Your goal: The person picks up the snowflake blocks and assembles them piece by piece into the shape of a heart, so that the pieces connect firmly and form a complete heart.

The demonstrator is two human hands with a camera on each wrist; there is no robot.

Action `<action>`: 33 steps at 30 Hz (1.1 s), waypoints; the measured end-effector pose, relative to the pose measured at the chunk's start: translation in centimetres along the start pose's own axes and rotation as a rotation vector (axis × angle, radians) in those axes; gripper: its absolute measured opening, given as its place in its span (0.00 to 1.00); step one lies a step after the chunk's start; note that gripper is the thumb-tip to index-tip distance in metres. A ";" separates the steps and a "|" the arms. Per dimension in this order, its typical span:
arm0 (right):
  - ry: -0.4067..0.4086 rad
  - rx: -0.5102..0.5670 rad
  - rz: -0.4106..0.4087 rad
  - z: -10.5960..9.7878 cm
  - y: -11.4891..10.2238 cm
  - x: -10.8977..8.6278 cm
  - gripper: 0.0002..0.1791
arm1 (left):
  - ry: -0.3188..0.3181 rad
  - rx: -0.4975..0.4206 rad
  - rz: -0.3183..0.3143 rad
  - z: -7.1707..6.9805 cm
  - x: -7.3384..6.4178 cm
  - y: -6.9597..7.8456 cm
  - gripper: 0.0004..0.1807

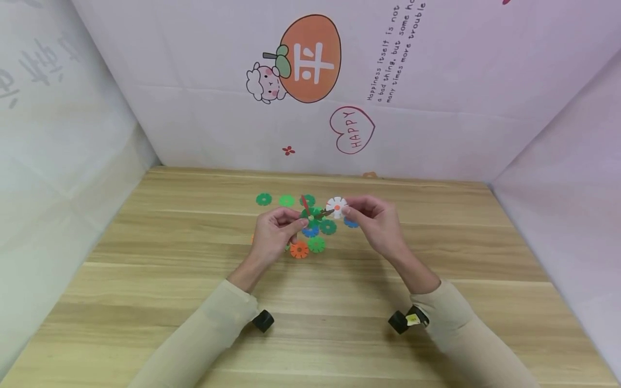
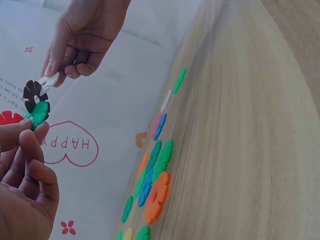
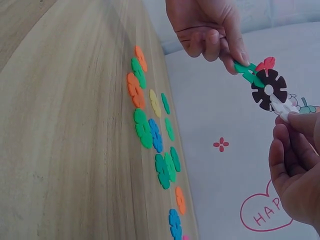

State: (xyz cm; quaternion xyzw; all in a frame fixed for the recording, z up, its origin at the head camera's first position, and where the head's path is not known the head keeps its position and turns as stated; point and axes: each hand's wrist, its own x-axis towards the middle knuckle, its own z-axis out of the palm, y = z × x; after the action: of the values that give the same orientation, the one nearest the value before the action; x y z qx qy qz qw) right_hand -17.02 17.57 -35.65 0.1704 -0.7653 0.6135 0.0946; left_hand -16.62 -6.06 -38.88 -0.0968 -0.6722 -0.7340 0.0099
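A dark brown, flat plastic disc with notched edges (image 3: 277, 82) is held up off the bench (image 1: 310, 323), between the two hands. On its left, a green notched plastic piece (image 3: 246, 71) is joined to it, and a red notched disc (image 3: 266, 64) sticks out beside that green piece. On its right, a white notched plastic disc (image 1: 337, 207) meets its edge.

Left of the brown disc, the left hand (image 1: 274, 231) pinches the green piece between thumb and finger; right of it, the right hand (image 1: 380, 223) pinches the white disc the same way. The step in hand looks like slotting white into brown. The next move seems to call for lining up the two notches and pushing evenly, with the green side kept steady.

Loose discs lie on the bench below the brown disc: an orange one (image 1: 299, 249) and a light green one (image 1: 317, 244) nearer the person, and a dark green one (image 1: 264, 199) to its left and farther off. Beyond it hangs a printed white cloth (image 1: 218, 118).

How deep the white disc sits is hard to judge, and whether the green part is one disc or two is unclear. The left hand hides some loose discs; the right hand partly covers a blue disc (image 1: 351, 222).
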 end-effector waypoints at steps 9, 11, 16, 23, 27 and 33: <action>-0.018 -0.018 0.042 -0.3 -0.2 0.3 0.11 | -0.020 0.013 -0.020 0.0 0.3 -0.2 0.07; -0.024 -0.027 0.048 -0.4 -0.1 0.3 0.12 | -0.016 0.015 -0.026 0.0 0.3 -0.2 0.07; -0.041 -0.017 0.058 -0.2 0.1 0.5 0.16 | 0.008 0.014 -0.036 0.0 0.4 -0.3 0.07; -0.012 0.048 0.060 0.1 0.2 0.5 0.14 | -0.079 0.070 -0.060 -0.8 0.1 -0.5 0.09; 0.004 0.040 0.066 -0.2 0.4 0.4 0.12 | -0.110 0.108 -0.100 -2.0 0.2 -0.7 0.11; -0.015 0.013 0.086 -0.6 0.5 0.2 0.10 | -0.062 0.146 -0.060 -3.0 0.9 0.2 0.10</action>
State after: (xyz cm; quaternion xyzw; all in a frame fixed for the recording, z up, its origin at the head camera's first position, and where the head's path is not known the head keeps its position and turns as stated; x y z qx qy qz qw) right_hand -17.43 18.21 -35.87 0.1427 -0.7684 0.6208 0.0615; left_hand -17.90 -8.95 -38.74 -0.0984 -0.7265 -0.6796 -0.0259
